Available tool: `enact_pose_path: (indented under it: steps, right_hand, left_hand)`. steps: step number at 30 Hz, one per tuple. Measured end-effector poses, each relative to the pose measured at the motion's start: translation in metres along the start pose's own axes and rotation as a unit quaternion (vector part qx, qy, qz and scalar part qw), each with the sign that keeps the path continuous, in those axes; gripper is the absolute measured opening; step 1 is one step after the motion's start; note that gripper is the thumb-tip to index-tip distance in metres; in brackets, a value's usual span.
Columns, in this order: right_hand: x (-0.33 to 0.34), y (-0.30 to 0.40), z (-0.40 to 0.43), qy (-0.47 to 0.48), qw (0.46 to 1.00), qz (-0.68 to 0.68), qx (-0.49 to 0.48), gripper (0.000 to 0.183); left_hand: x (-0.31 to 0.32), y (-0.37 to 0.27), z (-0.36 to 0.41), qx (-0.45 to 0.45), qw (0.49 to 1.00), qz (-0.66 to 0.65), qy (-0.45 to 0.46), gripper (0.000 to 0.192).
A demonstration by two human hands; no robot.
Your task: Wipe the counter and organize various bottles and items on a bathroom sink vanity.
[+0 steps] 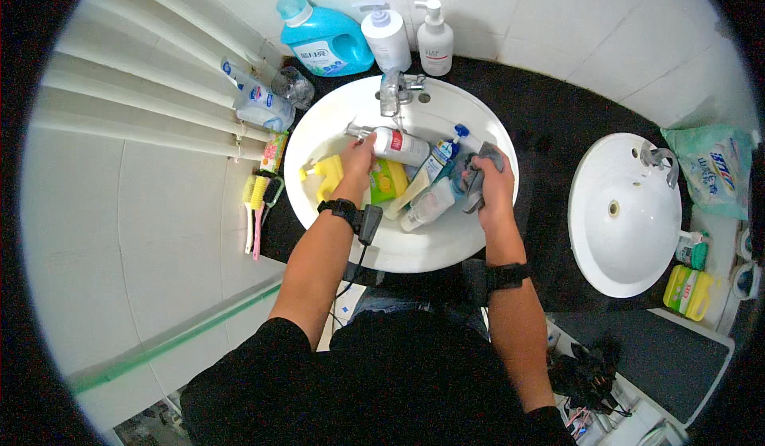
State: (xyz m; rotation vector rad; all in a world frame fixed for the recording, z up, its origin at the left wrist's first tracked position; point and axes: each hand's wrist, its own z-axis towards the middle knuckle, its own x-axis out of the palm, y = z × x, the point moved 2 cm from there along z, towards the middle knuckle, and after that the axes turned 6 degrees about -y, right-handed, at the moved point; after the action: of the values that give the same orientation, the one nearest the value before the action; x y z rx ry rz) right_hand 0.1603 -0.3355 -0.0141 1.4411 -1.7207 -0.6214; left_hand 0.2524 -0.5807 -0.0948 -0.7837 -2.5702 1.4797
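My left hand [358,160] grips the top end of a white bottle [401,147] with a red label, which lies on its side over the white oval washbasin [388,253]. A crumpled grey cloth [491,156] is in my right hand [496,186], by the basin's right side. Between my hands, several containers lie in a heap in the basin. Among them are a yellow-green bottle [382,183], a tube with a blue and white label [437,158] and a clear bottle [431,204]. A yellow spray bottle [329,174] lies left of my left wrist.
Behind the basin's tap [391,93] stand a blue detergent jug [326,42] and two white pump bottles [387,42] [435,42]. Brushes [257,198] rest on the left edge of the black countertop [541,165]. At right is a second basin [621,237] beside a detergent bag [711,171].
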Motion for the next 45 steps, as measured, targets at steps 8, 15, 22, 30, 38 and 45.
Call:
enact_pose_path:
  steps: [8,15,22,30,38,45]
  right_hand:
    - [0.004,-0.014,-0.017,0.059,0.998,-0.010,0.033,0.039]
    - [0.025,-0.047,0.010,0.064,0.993,-0.062,0.071,0.060]
    - [0.047,-0.011,0.002,0.173,0.983,0.000,0.055,0.054]
    - [0.026,-0.010,-0.005,0.088,0.981,-0.169,0.038,0.055]
    - [0.012,-0.010,-0.009,0.114,0.979,-0.164,-0.040,0.063]
    - [-0.004,0.000,-0.019,0.128,0.986,-0.104,0.027,0.061]
  left_hand:
    - [0.027,-0.021,-0.026,0.229,0.972,0.044,-0.027,0.029]
    - [0.012,-0.050,-0.041,0.064,0.983,-0.170,-0.026,0.035]
    - [0.032,-0.044,-0.029,-0.036,0.976,-0.191,0.097,0.035]
    - [0.069,-0.011,0.007,-0.115,0.898,-0.361,0.225,0.035]
    - [0.082,-0.027,-0.012,-0.091,0.892,-0.342,0.281,0.029]
    - [0.069,-0.044,-0.008,-0.082,0.834,-0.455,0.302,0.050]
